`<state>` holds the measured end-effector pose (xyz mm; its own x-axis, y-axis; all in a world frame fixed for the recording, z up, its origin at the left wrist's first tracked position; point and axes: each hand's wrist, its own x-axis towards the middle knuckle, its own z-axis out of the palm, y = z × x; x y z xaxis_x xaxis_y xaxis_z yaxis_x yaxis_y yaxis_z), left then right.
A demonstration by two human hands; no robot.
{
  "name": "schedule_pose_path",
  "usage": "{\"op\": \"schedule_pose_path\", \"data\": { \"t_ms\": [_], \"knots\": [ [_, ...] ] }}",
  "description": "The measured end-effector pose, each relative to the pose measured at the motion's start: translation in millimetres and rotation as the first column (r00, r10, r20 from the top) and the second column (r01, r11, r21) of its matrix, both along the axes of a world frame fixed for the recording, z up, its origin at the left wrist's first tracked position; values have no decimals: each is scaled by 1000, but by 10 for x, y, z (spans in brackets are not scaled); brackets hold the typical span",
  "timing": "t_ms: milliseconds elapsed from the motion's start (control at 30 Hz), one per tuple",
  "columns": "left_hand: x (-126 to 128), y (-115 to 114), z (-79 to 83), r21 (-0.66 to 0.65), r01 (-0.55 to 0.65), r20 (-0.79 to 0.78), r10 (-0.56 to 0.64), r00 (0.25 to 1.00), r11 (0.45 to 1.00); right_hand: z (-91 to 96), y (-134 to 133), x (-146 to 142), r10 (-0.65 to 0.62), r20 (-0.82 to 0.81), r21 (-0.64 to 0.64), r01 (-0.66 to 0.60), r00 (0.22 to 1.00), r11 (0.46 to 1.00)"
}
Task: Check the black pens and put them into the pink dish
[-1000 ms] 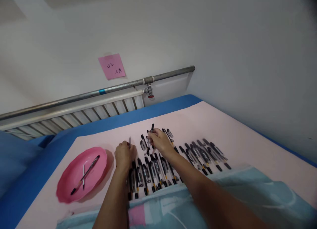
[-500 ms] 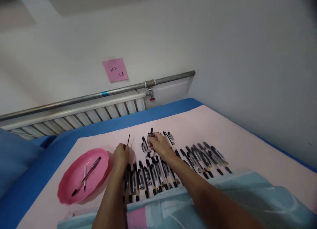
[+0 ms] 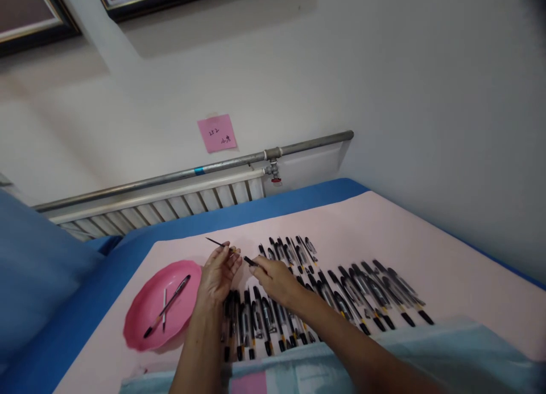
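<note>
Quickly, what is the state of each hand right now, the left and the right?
Left hand: pinching a thin pen refill at the fingertips.
Right hand: closed on a black pen piece.

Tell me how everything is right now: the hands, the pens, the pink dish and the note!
Left hand, pinching a thin pen refill.
Right hand, gripping a dark pen part close to the refill.
Pens, lying in rows on the pink sheet.
Pink dish, holding one black pen and one white refill.
Sticky note, stuck on the wall.
</note>
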<state>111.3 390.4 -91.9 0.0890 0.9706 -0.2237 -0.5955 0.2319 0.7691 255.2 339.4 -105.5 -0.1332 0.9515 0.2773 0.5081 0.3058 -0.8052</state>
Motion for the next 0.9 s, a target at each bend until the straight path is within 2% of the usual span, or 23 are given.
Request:
{"op": "schedule_pose_path", "data": {
  "t_ms": [200, 467, 800, 900],
  "knots": [
    [9, -13, 16, 27, 18, -59, -16, 998, 999, -14, 11, 7, -11, 11, -6, 11, 1000, 1000],
    [2, -29, 36, 85, -22, -184, 37, 982, 996, -8, -7, 20, -24, 87, 15, 23, 996, 1000],
    [18, -25, 11, 131, -22, -221, 51, 974, 991, 4, -14, 14, -74, 202, 64, 62, 977, 996],
    [52, -45, 7, 145, 15, -258, 23, 966, 989, 9, -14, 13, -75, 196, 54, 65, 978, 996]
  ]
}}
